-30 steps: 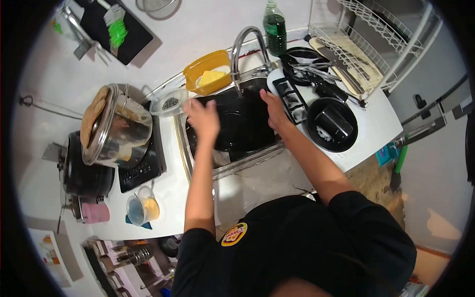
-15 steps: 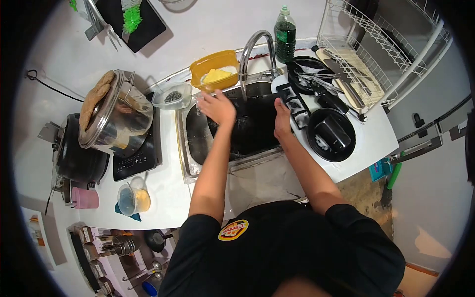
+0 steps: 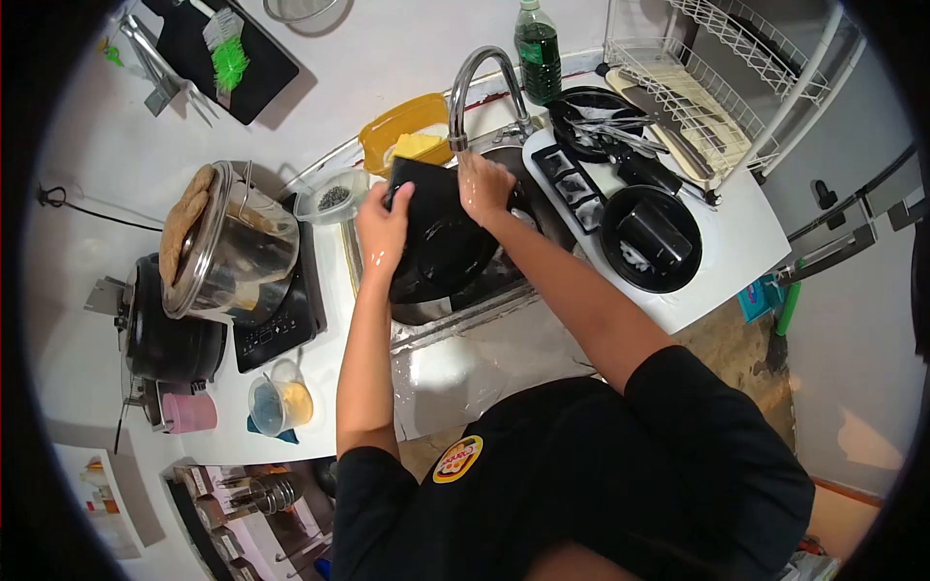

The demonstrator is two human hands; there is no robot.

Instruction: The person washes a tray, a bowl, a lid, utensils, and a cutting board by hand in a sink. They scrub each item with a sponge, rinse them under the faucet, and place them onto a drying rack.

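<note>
Black tray [image 3: 441,242], one, held tilted over the sink [image 3: 455,315], its upper edge just beneath the single tap [image 3: 480,73]. Two hands are on it. The left hand [image 3: 383,228] is at the tray's left edge, its grip pressed together around that edge with the thumb on the face. The right hand [image 3: 484,184] lies on the upper right corner under the spout; whether its grip clasps or only rests cannot be told. Behind the sink stand one yellow tub [image 3: 407,140] and one green bottle [image 3: 538,48]. On the white desk [image 3: 736,242] to the right are one divided black mould [image 3: 572,184], two round black dishes [image 3: 649,237] and one wire rack [image 3: 717,87]. To the left are one steel pot [image 3: 232,247], lid tilted, and one small clear bowl [image 3: 334,198]
</note>
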